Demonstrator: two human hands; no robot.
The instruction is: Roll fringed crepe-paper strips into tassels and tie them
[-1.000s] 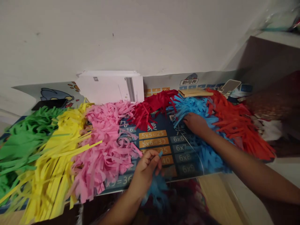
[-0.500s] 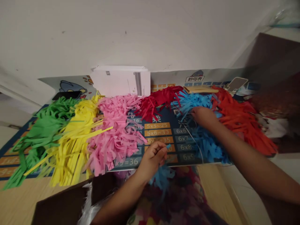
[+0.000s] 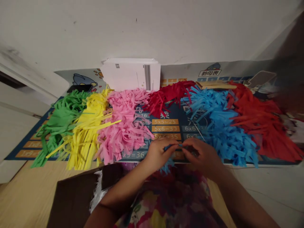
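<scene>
Near the table's front edge, my left hand [image 3: 158, 154] is closed round the twisted top of a blue paper tassel [image 3: 167, 167], whose fringe hangs below the fingers. My right hand [image 3: 203, 158] faces it, thumb and forefinger pinched at the tip of that twisted top. Whether a thread is also in the right fingers, I cannot tell. Just beyond the hands, a thin white string [image 3: 199, 131] lies on the printed mat [image 3: 166, 128]. To the right is a heap of blue tassels [image 3: 225, 126].
Green [image 3: 62, 115], yellow [image 3: 89, 126], pink [image 3: 123, 122], dark red [image 3: 167, 96] and orange-red tassels [image 3: 260, 122] lie across the mat. Behind them a white box [image 3: 131, 75] leans against the wall, with a dark phone [image 3: 80, 88] to its left. A brown box [image 3: 78, 199] stands below the front edge.
My right hand has left the blue heap and come toward me to meet my left hand at the tassel's top. The view has shifted a little.
</scene>
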